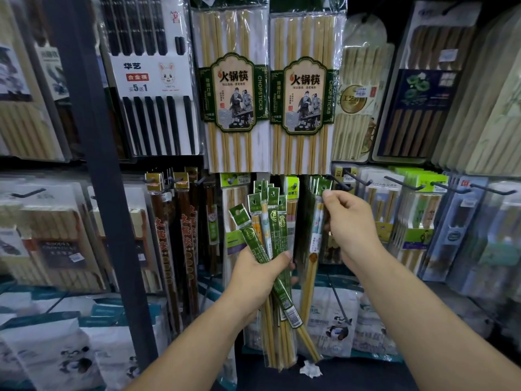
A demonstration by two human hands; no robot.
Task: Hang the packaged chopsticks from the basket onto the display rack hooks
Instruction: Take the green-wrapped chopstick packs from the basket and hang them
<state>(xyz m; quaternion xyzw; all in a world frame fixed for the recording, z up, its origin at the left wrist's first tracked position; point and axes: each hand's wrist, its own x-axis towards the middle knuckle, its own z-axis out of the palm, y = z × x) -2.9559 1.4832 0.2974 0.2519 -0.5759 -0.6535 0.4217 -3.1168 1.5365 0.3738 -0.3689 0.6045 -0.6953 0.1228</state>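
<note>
My left hand [258, 273] grips a fanned bundle of several narrow chopstick packs [266, 218] with green header cards, held upright in front of the rack. My right hand [348, 221] pinches the green top of one more pack [317, 218] at the tip of a black display hook [342, 186], where a few like packs hang. That pack's lower end hangs down past my wrist. No basket is in view.
Large packs labelled CHOPSTICKS [304, 91] hang just above. More black hooks [403, 183] with packs run to the right. Dark red chopstick packs [165, 244] hang at the left beside a dark upright post [95, 136]. Boxed goods fill the bottom shelf.
</note>
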